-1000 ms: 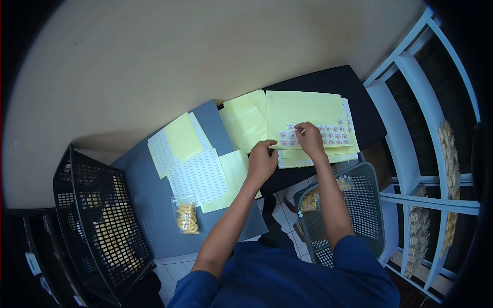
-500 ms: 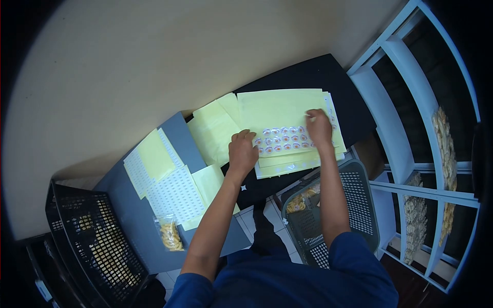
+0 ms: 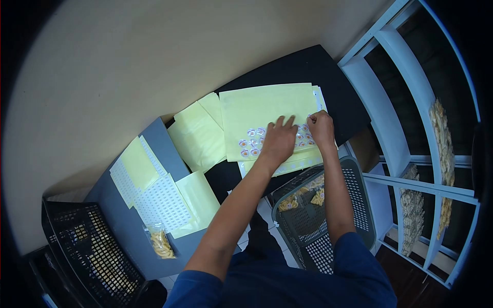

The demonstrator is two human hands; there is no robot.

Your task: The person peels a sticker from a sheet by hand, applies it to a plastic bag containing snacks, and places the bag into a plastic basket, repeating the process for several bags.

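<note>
A pale yellow sheet (image 3: 267,105) with rows of small round stickers (image 3: 255,152) lies on a stack of similar sheets on the black table. My left hand (image 3: 280,141) rests flat on it, fingers spread, covering the middle of the sticker rows. At the sheet's right side my right hand (image 3: 322,129) is closed in a pinch, with a small whitish-purple sticker (image 3: 310,120) at its fingertips. More stickers show between the two hands.
Left of the stack are yellow sheets (image 3: 197,136), white label sheets (image 3: 163,203) and a bag of yellow snacks (image 3: 162,244) on a grey surface. A black crate (image 3: 97,246) stands at left. Below right is a grey basket (image 3: 354,190) with snack bags; shelves (image 3: 405,87) stand at right.
My left hand has moved right, from the sheet's left edge onto the sticker rows. My right hand has come down slightly to the right end of the rows. The view has shifted a little.
</note>
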